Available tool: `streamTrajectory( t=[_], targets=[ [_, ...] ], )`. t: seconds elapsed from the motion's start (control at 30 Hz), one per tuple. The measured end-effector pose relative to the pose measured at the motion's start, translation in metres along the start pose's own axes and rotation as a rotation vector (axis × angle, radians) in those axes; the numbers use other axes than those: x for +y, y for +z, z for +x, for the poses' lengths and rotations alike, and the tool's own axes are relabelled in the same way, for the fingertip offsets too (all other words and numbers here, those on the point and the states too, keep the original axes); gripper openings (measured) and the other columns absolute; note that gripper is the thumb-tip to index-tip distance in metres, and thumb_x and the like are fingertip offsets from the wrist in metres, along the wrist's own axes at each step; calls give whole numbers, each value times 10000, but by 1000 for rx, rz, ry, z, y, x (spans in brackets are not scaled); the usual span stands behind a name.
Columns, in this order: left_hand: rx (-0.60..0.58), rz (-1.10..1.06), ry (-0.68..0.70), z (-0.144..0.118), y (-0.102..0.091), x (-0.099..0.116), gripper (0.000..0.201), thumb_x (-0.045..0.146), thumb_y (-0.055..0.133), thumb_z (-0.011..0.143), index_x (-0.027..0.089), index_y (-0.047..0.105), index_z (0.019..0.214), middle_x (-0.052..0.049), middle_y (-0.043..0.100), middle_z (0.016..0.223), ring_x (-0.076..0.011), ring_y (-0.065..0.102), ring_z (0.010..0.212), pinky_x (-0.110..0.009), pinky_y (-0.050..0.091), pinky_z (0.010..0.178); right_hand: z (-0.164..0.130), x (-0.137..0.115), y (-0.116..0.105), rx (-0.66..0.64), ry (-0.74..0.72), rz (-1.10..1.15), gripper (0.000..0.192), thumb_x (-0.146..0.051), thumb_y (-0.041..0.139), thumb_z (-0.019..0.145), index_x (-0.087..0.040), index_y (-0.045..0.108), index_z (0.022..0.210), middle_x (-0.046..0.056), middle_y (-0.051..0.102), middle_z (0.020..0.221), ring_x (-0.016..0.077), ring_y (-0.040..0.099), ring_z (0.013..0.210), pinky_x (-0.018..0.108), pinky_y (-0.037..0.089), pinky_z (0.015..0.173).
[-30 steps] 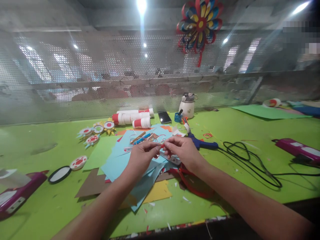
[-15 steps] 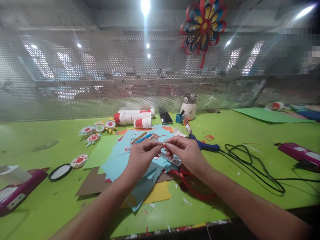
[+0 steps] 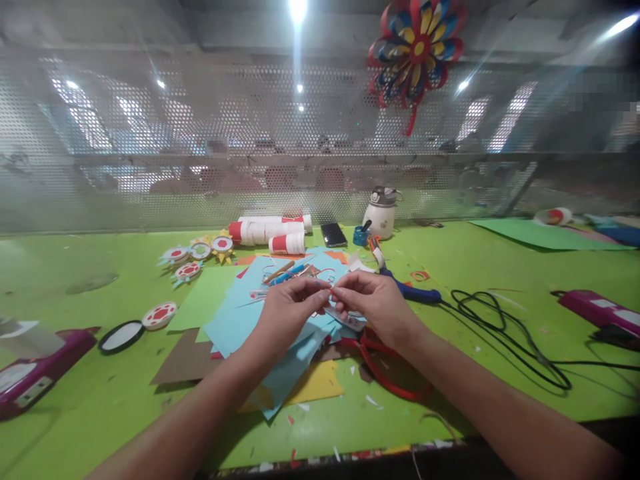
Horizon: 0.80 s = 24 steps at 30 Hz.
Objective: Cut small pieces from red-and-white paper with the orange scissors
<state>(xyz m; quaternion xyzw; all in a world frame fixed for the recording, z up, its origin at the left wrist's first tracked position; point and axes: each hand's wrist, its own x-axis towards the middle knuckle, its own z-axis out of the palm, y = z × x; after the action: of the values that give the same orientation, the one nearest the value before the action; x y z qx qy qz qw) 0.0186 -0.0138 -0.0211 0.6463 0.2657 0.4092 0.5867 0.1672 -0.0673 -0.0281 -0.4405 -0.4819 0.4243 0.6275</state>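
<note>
My left hand (image 3: 289, 312) and my right hand (image 3: 376, 304) meet fingertip to fingertip over a pile of light blue paper sheets (image 3: 250, 313). Between the fingertips both pinch a small red paper piece (image 3: 331, 292); its shape is too small to make out. Red-handled scissors (image 3: 385, 370) lie on the green table under my right wrist. A blue glue gun (image 3: 410, 291) lies just beyond my right hand, its black cord (image 3: 505, 333) trailing to the right.
Brown card (image 3: 183, 360) and yellow paper (image 3: 320, 383) stick out under the pile. Red-and-white tubes (image 3: 267, 233), a phone (image 3: 333, 235), a white jar (image 3: 379, 213), paper rosettes (image 3: 197, 257), round discs (image 3: 135, 328) and pink tools (image 3: 35, 373) (image 3: 600, 310) surround it. A perforated screen backs the table.
The camera has shifted slightly, so everything sits a little more to the right. My hands stay together on the red piece, with the fingertips drawn a bit closer.
</note>
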Motion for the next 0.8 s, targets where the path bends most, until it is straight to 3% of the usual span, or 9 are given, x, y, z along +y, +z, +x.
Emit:
streamTrajectory(
  t=[0.23, 0.4, 0.57, 0.8],
  targets=[
    [-14, -212, -99, -2, 2, -1, 246, 203, 739, 645, 121, 681, 869, -79, 716, 797, -164, 646, 717, -296, 498, 678, 3, -2, -5, 1, 68, 97, 164, -257, 758, 664, -131, 660, 701, -4, 654, 600, 96, 585, 532, 219, 490, 511],
    [113, -213, -137, -2, 6, -2, 247, 220, 738, 650, 108, 692, 865, -75, 722, 773, -178, 661, 716, -313, 526, 693, 3, -2, -3, 62, 52, 61, 169, -269, 745, 667, -137, 648, 707, -12, 631, 590, 104, 586, 536, 230, 498, 513],
    [191, -75, -77, -2, 11, -5, 238, 233, 681, 699, 124, 697, 910, -63, 725, 816, -182, 662, 712, -350, 544, 728, 0, -2, 3, 168, -63, -113, 136, -274, 700, 713, -160, 625, 709, -27, 606, 559, 114, 567, 504, 246, 495, 506],
    [70, -49, -18, -6, 17, -6, 187, 191, 616, 724, 167, 700, 889, -49, 714, 908, -208, 653, 837, -369, 546, 752, -4, 6, 8, 247, -311, -456, 46, -205, 604, 798, -186, 619, 759, 14, 637, 680, 161, 611, 609, 278, 493, 587]
  ],
)
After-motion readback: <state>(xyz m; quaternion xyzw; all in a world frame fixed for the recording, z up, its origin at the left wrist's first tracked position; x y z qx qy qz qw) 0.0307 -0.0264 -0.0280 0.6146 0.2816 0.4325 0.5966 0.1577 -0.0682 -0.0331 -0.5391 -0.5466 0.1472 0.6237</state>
